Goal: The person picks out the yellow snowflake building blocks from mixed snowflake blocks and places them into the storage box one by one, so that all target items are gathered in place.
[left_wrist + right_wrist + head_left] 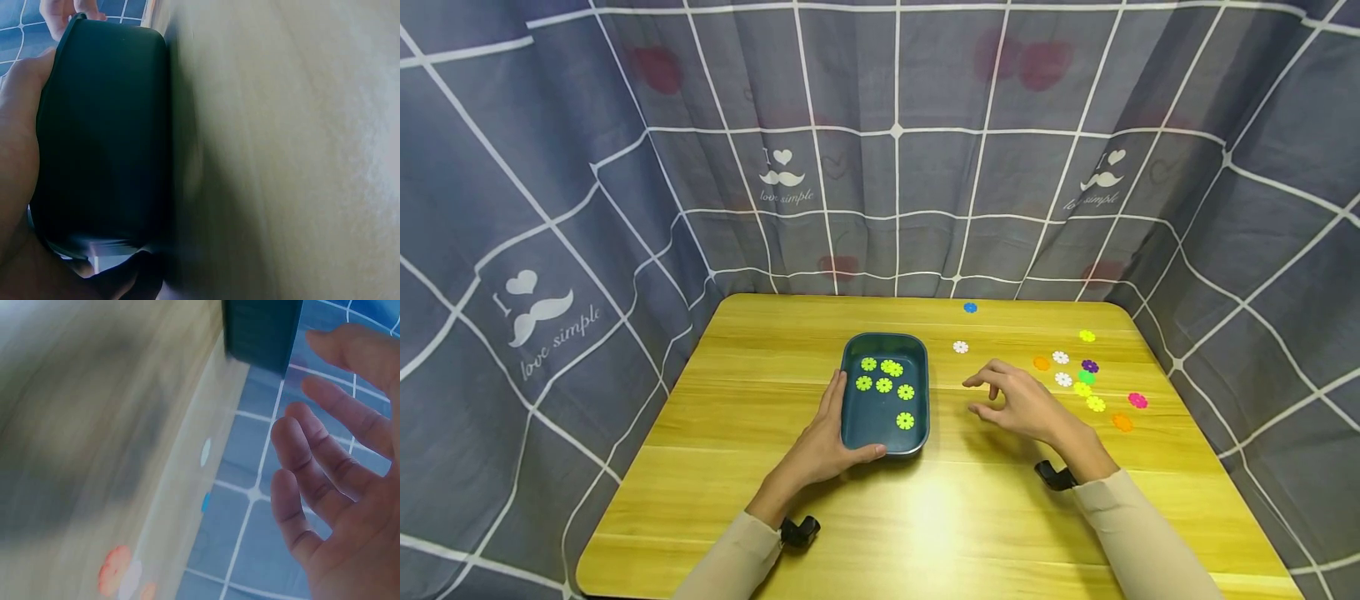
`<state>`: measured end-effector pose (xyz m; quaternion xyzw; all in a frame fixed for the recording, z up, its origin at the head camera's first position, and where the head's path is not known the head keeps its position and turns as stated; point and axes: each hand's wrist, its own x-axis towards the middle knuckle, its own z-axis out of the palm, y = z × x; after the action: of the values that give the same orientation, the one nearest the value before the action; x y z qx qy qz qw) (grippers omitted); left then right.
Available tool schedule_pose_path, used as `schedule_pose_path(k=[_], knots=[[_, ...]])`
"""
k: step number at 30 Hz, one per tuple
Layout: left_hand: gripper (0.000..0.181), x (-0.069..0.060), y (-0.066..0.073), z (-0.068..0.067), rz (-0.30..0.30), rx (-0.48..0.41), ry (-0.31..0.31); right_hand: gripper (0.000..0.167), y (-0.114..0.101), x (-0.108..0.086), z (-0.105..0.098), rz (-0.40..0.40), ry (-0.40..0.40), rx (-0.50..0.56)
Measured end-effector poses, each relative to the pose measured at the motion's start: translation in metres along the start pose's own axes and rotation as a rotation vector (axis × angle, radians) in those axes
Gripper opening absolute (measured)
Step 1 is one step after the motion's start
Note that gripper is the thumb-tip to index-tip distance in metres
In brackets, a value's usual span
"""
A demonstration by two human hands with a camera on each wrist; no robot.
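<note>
In the head view, a dark teal tray [874, 429] sits on the wooden counter [737, 400], left of the right hand [1018, 403]. Seven yellow-green flower pieces [883, 385] lie in it, two overlapping near its far end. The left hand [820, 446] rests against the tray, its fingers [833, 398] straight along the left wall and its thumb by the near rim. The right hand is above the counter, fingers loosely bent, thumb and forefinger apart, holding nothing. Beyond it lie a white flower piece [960, 347] and, at the far edge, a blue flower piece [970, 307]. To its right is a scatter of yellow, white, orange, green, purple and pink flower pieces [1138, 400]. A gray curtain [857, 175] with white lines surrounds the counter.

The left wrist view shows the tray's outer wall, with the left hand against it; some fingers are in deep shadow.

In the right wrist view, the right hand's fingers are parted and bare, the tray ahead of them; orange and white pieces below are blurred.
</note>
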<state>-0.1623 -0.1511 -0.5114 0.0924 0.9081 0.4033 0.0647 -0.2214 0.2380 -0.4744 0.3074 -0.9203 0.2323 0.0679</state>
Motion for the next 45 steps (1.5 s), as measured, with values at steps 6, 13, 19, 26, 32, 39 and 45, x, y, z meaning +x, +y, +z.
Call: schedule_pose_path(k=[6,13,19,26,32,39,45], knots=[[0.147,0.000,-0.002,0.000,-0.003,0.003,0.001,0.036,0.012,-0.009,-0.003,0.027,0.016,-0.001],[0.147,0.000,-0.002,0.000,-0.002,0.007,0.001,0.037,0.023,-0.021,-0.006,0.045,0.051,-0.011],[0.147,0.000,-0.002,0.001,-0.004,0.015,0.004,0.040,0.032,-0.031,-0.008,0.075,0.064,0.002],[0.147,-0.001,-0.001,0.002,-0.008,0.007,0.004,0.050,0.042,-0.045,-0.013,0.152,0.029,-0.013],[0.147,0.000,-0.001,0.001,-0.004,0.010,0.006,0.056,0.051,-0.057,-0.018,0.193,0.040,-0.021],[0.146,0.000,0.000,0.002,-0.011,0.009,0.010,0.060,0.067,-0.069,-0.026,0.252,0.050,-0.037],[0.146,0.000,0.001,0.002,-0.012,0.017,0.013,0.069,0.082,-0.078,-0.035,0.339,0.040,-0.039]])
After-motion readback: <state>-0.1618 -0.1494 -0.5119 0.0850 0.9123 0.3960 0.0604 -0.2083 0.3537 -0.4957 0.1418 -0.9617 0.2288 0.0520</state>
